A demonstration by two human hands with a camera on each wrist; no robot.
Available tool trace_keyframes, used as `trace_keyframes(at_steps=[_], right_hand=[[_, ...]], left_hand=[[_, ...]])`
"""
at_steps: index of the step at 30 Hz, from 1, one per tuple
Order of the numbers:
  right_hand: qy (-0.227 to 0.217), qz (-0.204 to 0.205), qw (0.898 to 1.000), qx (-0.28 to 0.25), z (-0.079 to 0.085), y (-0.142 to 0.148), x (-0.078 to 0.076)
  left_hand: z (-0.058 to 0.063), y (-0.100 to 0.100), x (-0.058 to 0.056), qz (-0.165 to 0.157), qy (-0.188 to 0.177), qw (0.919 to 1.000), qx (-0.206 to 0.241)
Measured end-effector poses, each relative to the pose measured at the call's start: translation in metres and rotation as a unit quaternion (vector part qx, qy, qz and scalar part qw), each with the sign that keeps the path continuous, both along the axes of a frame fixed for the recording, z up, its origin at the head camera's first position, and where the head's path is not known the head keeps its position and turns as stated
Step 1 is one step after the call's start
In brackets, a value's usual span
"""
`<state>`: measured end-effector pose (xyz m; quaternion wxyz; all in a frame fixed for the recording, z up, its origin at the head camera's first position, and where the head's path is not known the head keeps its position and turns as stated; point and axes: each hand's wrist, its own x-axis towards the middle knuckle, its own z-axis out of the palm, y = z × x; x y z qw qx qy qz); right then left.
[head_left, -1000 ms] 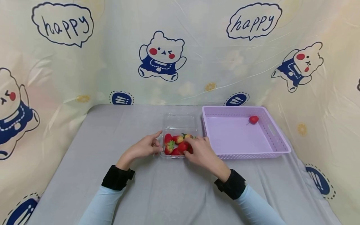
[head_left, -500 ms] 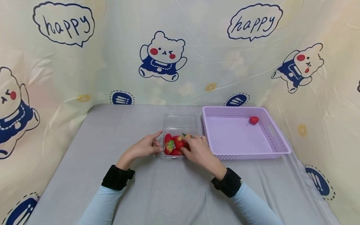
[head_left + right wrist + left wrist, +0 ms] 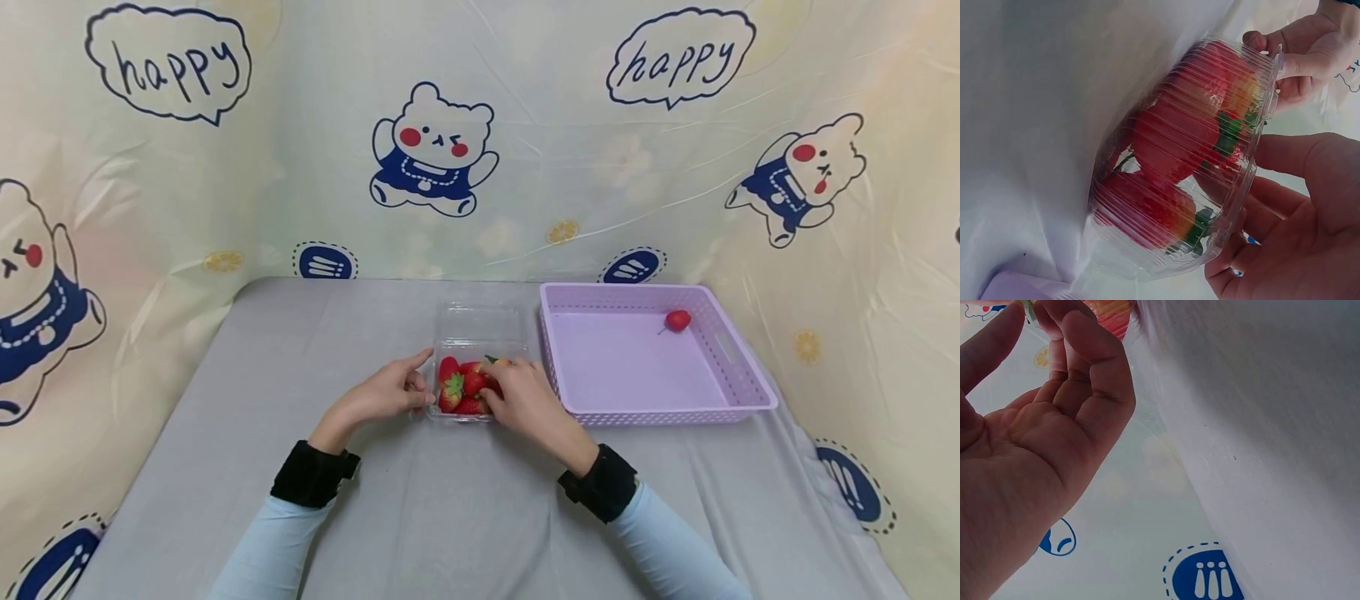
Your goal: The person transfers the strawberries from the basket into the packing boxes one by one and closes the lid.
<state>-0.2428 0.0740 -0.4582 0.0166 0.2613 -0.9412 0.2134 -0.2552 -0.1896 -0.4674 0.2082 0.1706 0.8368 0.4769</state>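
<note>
A clear plastic clamshell box stands on the grey cloth with its lid tipped back, holding several strawberries with green leaves. At the box's left side, my left hand holds the rim with thumb and index finger; its other fingers are curled. My right hand reaches in from the right, and its thumb and fingers pinch a red strawberry among the others. In the right wrist view, ribbed strawberries show through the wall, while the fingertips of the right hand are partly hidden.
A lilac plastic basket stands right beside the box. One red fruit with a thin stem lies near its back right corner. Behind the table hangs a curtain printed with bears.
My right hand has shifted a little to the left inside the box, and the red strawberry has moved left with it. The left hand has kept its place.
</note>
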Motion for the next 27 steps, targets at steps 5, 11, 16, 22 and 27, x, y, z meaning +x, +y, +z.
trace_keyframes(at_steps=[5,11,16,22,27], right_hand=[[0.002,0.009,1.000,-0.008,-0.0012,0.0000,0.0003],[0.010,0.024,0.999,-0.021,-0.0003,0.0006,0.0011],[0.014,0.040,0.999,-0.030,-0.0012,0.0018,0.0013],[0.011,0.039,0.999,-0.029,-0.0025,0.0028,0.0028],[0.005,0.040,0.999,-0.032,-0.0019,0.0029,0.0038]], left_hand=[[0.0007,0.0005,0.0007,0.003,-0.002,1.0000,-0.005],[0.0015,0.0000,0.0015,0.002,-0.003,1.0000,-0.002],[0.0007,-0.0004,0.0015,0.000,-0.003,1.0000,0.002],[-0.0008,-0.0004,0.0014,0.001,-0.001,1.0000,-0.002],[-0.0006,-0.0002,0.0011,0.006,-0.004,1.0000,-0.004]])
